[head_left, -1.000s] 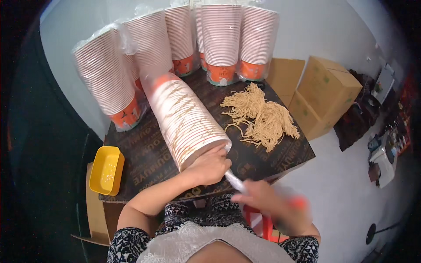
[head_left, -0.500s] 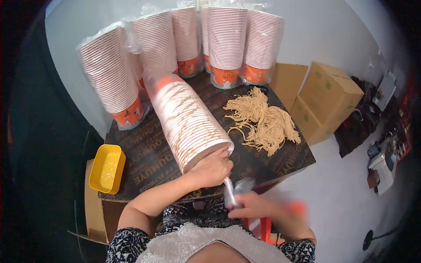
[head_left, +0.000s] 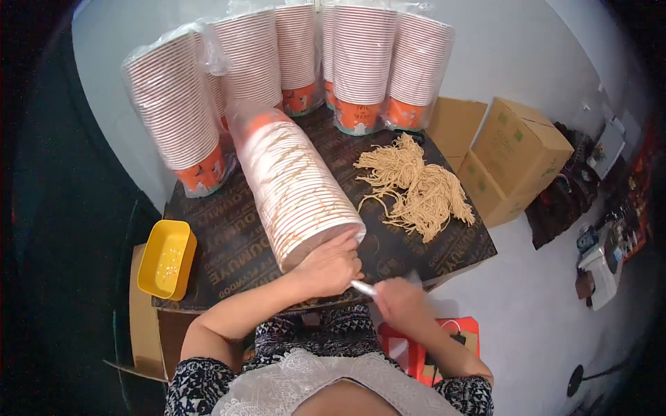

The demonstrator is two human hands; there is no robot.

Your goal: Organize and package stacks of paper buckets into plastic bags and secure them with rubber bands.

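One table [head_left: 444, 260] with a dark, printed top carries nearly everything here, and beyond its right side two cardboard boxes [head_left: 524, 142] sit one above the other, with one open flap beside them. At least seven upright stacks [head_left: 361, 59] of nested cups, white-rimmed with orange bases and bagged in clear plastic, stand along the far edge; two of the seven are partly hidden behind others. One lying stack [head_left: 298, 187] of the same kind slants across the middle of the table, orange end away from the person, wide rims near; its cups are packed too closely to count surely. Two bunches of tan string [head_left: 416, 187] lie touching each other to its right, loose ends straying toward it. One yellow bin [head_left: 186, 263] rests at the table's left edge, holding pale specks too small to number. Of two bare hands, the left hand [head_left: 326, 269] presses against the stack's near end, fingers curled around the gathered plastic; the right hand [head_left: 402, 304], blurred, is closed on the far part of that plastic. One twisted plastic tail [head_left: 364, 288] shows in the short gap between them.
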